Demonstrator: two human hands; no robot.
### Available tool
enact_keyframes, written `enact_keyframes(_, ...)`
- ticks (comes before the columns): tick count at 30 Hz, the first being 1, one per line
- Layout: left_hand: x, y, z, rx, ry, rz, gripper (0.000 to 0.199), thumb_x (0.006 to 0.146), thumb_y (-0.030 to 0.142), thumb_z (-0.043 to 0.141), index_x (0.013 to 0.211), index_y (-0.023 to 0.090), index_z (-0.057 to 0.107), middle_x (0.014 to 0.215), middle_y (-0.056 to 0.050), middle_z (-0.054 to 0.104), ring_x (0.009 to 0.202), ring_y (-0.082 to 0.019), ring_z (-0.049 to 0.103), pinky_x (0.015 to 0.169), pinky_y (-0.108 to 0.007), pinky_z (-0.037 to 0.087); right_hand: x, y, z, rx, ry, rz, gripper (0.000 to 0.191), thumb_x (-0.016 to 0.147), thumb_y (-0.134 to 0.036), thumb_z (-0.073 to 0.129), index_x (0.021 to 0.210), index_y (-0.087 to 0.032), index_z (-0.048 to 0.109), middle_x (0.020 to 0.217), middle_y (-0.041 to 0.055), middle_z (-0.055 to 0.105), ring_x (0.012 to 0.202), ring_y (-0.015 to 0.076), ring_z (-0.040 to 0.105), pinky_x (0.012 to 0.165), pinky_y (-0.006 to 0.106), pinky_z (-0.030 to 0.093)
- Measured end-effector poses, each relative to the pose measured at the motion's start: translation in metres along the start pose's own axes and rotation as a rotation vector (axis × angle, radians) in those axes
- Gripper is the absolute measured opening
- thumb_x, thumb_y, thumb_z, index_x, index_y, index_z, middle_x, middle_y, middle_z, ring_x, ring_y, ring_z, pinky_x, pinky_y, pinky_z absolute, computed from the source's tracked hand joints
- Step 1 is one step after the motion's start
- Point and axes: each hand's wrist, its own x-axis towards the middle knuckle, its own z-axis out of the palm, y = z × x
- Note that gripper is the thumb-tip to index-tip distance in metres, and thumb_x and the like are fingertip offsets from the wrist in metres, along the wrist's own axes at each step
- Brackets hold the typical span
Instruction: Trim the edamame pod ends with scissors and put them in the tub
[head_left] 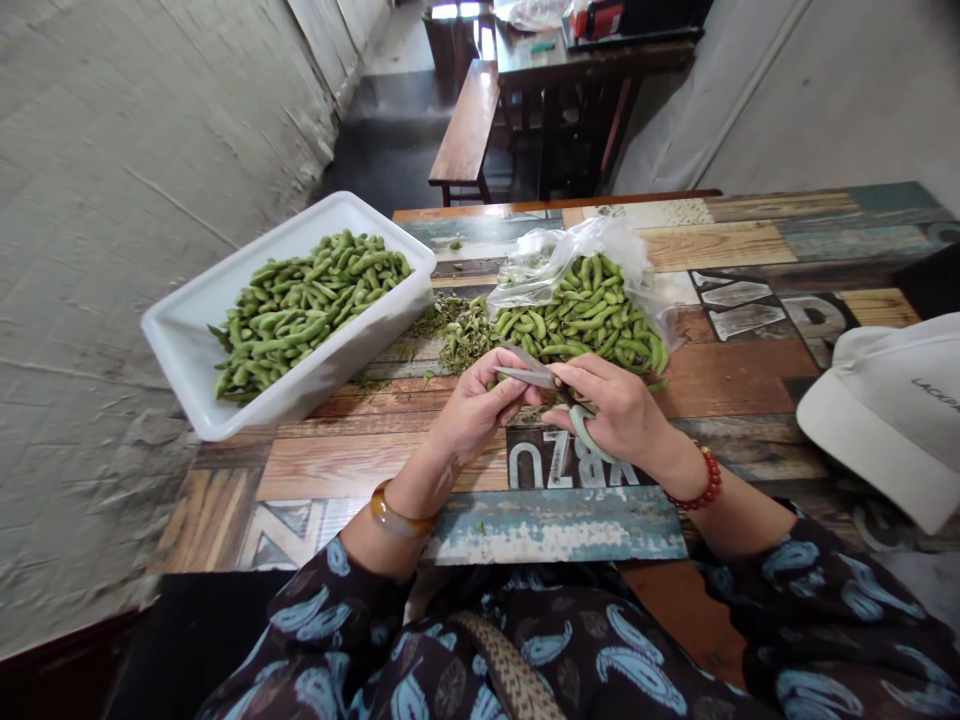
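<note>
My right hand (615,405) is closed round the pale green handles of a pair of scissors (534,376). The blades are slightly apart and point left, at the fingertips of my left hand (480,400). That hand is pinched on a green edamame pod, of which only a sliver shows between the fingers. Just beyond both hands lies a heap of edamame pods (600,310), partly under a clear plastic bag (536,268). Small trimmings (465,335) are piled to the left of the heap. More pods (315,300) fill much of a white plastic tub (379,345).
The tub stands at the table's left, beside a rough grey wall (112,170). On the right of the patterned wooden table (720,375) lies a white cap (885,400). Past the far edge are a bench (466,125) and another table (525,62) with items on it.
</note>
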Motion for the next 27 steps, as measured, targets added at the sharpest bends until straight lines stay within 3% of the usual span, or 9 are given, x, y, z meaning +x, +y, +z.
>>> enact_keyframes(5, 0.001, 0.0, -0.003, 0.028, -0.003, -0.015, 0.028, 0.08, 0.035, 0.075, 0.086, 0.015, 0.056, 0.067, -0.001, 0.065, 0.045, -0.003, 0.039, 0.043, -0.017, 0.023, -0.001, 0.001, 0.001, 0.009, -0.031, 0.039, 0.04, 0.09, -0.036, 0.066, 0.125, -0.019, 0.058, 0.098, 0.0084, 0.068, 0.082, 0.021, 0.067, 0.07, 0.032, 0.057)
enact_keyframes(11, 0.003, 0.003, -0.003, -0.069, -0.016, -0.069, 0.026, 0.082, 0.035, 0.072, 0.089, 0.015, 0.057, 0.071, 0.0, 0.064, 0.042, -0.001, 0.038, 0.041, -0.015, 0.023, 0.002, 0.011, -0.001, 0.015, 0.103, 0.14, 0.039, 0.088, -0.044, 0.068, 0.119, -0.021, 0.062, 0.092, 0.007, 0.068, 0.082, 0.0213, 0.065, 0.075, 0.035, 0.056)
enact_keyframes(16, 0.004, 0.0, 0.0, -0.038, -0.02, -0.162, 0.032, 0.084, 0.04, 0.069, 0.074, 0.015, 0.051, 0.071, 0.002, 0.059, 0.041, -0.002, 0.04, 0.037, -0.015, 0.023, 0.006, 0.016, -0.004, 0.0, 0.171, 0.175, 0.042, 0.089, -0.051, 0.063, 0.116, -0.019, 0.063, 0.089, 0.0067, 0.069, 0.081, 0.0214, 0.065, 0.079, 0.037, 0.056)
enact_keyframes(19, 0.005, -0.007, 0.007, 0.168, -0.11, -0.161, 0.023, 0.084, 0.037, 0.068, 0.081, 0.016, 0.06, 0.071, 0.001, 0.061, 0.047, -0.006, 0.049, 0.04, -0.017, 0.03, 0.006, 0.016, -0.004, -0.001, 0.156, 0.199, 0.041, 0.09, -0.051, 0.062, 0.116, -0.02, 0.063, 0.09, 0.0062, 0.068, 0.082, 0.0207, 0.064, 0.079, 0.036, 0.055)
enact_keyframes(23, 0.006, -0.023, 0.023, 0.612, -0.283, 0.098, 0.01, 0.084, 0.024, 0.065, 0.08, 0.018, 0.071, 0.079, -0.006, 0.069, 0.075, -0.016, 0.063, 0.065, -0.024, 0.048, 0.005, 0.015, -0.004, 0.005, 0.161, 0.183, 0.039, 0.09, -0.049, 0.064, 0.116, -0.02, 0.063, 0.091, 0.0053, 0.067, 0.082, 0.02, 0.063, 0.078, 0.036, 0.055)
enact_keyframes(25, 0.005, -0.033, 0.032, 0.808, -0.367, 0.194, 0.008, 0.08, 0.018, 0.066, 0.081, 0.021, 0.074, 0.086, -0.007, 0.071, 0.082, -0.02, 0.063, 0.072, -0.028, 0.048, 0.005, 0.015, -0.004, 0.015, 0.167, 0.167, 0.038, 0.089, -0.046, 0.065, 0.116, -0.019, 0.063, 0.091, 0.0056, 0.067, 0.082, 0.02, 0.063, 0.078, 0.035, 0.055)
enact_keyframes(27, 0.002, -0.043, 0.038, 0.951, -0.392, 0.222, 0.013, 0.079, 0.012, 0.065, 0.082, 0.021, 0.074, 0.083, -0.008, 0.069, 0.073, -0.019, 0.06, 0.065, -0.027, 0.044, 0.005, 0.015, -0.005, 0.021, 0.169, 0.161, 0.038, 0.089, -0.044, 0.066, 0.117, -0.019, 0.063, 0.092, 0.0061, 0.067, 0.083, 0.0204, 0.064, 0.079, 0.035, 0.055)
